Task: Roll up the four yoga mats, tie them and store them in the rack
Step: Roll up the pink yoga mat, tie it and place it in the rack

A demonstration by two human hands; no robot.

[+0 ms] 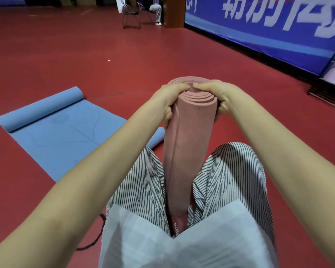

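- The pink mat (190, 144) is fully rolled and standing upright on the floor (85, 55), with its lower end wedged between the person's knees in striped trousers (143, 180). I'm guessing the knees are working as a clamp so the roll isn't springing open.
- The left hand (168, 99) and right hand (222, 95) are both gripping the top end from opposite sides. The fingers (203, 85) are curling over the rim onto the spiral and squeezing it. It looks like they're tightening or squaring up the layers before tying.
- No strap is showing on this roll, so tying and racking are probably both ahead.
- A dark cord (97, 238) is lying on the floor beside the left knee. It could be the tie, but I can't say for sure.
- A blue mat (62, 136) is lying toward the floor's left side, mostly flat with only its far end rolled, so it's probably waiting its turn. Faint lines are showing on it, no readable brand.
- A blue banner (269, 26) is running along the floor's right edge with big white Chinese characters, cropped at the top, so I can't read them reliably.
- A chair (131, 14) and a seated person (157, 10) are sitting way off at the far edge. No rack is showing anywhere.
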